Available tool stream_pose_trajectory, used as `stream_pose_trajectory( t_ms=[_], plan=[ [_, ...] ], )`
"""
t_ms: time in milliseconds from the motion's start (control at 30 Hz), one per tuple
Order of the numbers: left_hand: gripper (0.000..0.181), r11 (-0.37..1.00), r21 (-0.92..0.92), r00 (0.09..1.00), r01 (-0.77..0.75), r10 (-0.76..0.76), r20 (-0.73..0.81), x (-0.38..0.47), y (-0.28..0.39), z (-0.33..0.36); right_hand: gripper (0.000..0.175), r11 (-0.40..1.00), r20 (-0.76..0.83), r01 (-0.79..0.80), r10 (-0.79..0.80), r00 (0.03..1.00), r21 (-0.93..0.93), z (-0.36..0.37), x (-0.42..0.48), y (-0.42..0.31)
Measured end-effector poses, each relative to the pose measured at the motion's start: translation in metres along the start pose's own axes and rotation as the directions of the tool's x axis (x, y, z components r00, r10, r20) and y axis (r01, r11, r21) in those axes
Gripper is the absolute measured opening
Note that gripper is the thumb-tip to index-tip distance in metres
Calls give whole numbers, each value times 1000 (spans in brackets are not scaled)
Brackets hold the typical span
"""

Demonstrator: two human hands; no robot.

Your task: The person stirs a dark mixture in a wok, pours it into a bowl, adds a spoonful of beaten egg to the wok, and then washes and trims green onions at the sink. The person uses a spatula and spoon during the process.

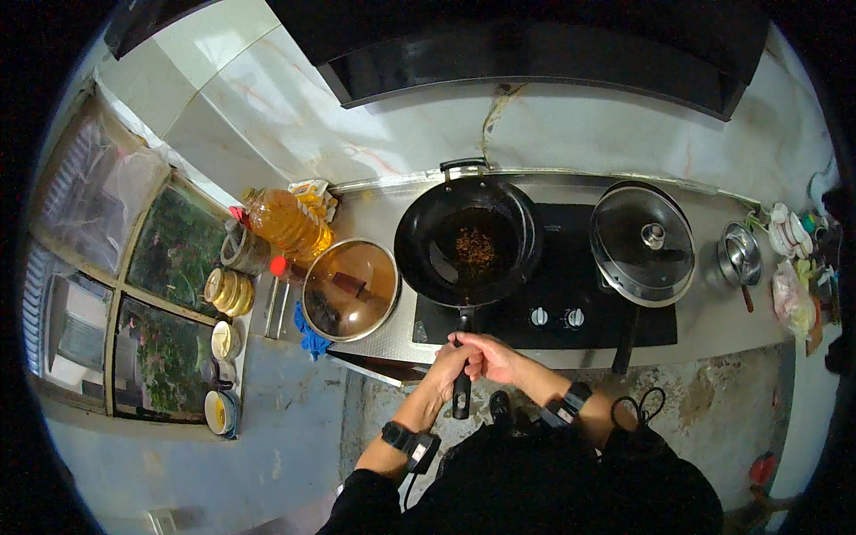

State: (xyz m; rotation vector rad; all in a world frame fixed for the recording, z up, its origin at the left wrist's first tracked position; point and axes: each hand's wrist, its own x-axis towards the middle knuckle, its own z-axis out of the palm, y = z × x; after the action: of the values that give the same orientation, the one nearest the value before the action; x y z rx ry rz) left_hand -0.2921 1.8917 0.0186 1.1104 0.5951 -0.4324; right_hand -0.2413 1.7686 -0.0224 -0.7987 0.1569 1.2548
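My left hand (448, 368) and my right hand (498, 359) meet, fingers overlapping, over the black handle (461, 394) of a wok. The overlap hides whether either one grips the handle. The wok (428, 247) sits on the left side of a black gas cooktop (555, 267). Small brown bits (475, 249), perhaps spices, lie in dark liquid at its bottom. Right of it stands a second pan (625, 334), its handle pointing towards me, under a glass lid (628, 241) with a metal knob.
Left of the wok lies another glass lid (351, 291), close to a large bottle of yellow oil (281, 221) and a red-capped bottle (279, 266). Jars (231, 292) line the windowsill. A metal bowl (739, 251) stands far right. The range hood (535, 60) overhangs the back.
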Motion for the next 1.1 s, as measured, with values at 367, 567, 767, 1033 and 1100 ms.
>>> stream_pose_trajectory(
  t_ms=[367,567,767,1033,1100],
  plan=[
    [14,986,137,989,-97,80,128,-74,15,13,25,977,51,213,-215,975,32,57,-58,17],
    [24,965,220,982,-140,106,158,-115,36,54,30,971,29,237,-237,971,18,84,-116,4],
    [22,969,226,981,-100,58,183,-163,16,105,24,951,121,290,-302,945,108,83,-189,24],
    [23,958,223,969,-181,135,206,-194,-71,254,27,925,171,373,-379,909,68,-3,-335,40],
    [22,959,217,967,-181,134,214,-197,-90,292,27,917,131,393,-399,907,75,-24,-373,44]
  ],
)
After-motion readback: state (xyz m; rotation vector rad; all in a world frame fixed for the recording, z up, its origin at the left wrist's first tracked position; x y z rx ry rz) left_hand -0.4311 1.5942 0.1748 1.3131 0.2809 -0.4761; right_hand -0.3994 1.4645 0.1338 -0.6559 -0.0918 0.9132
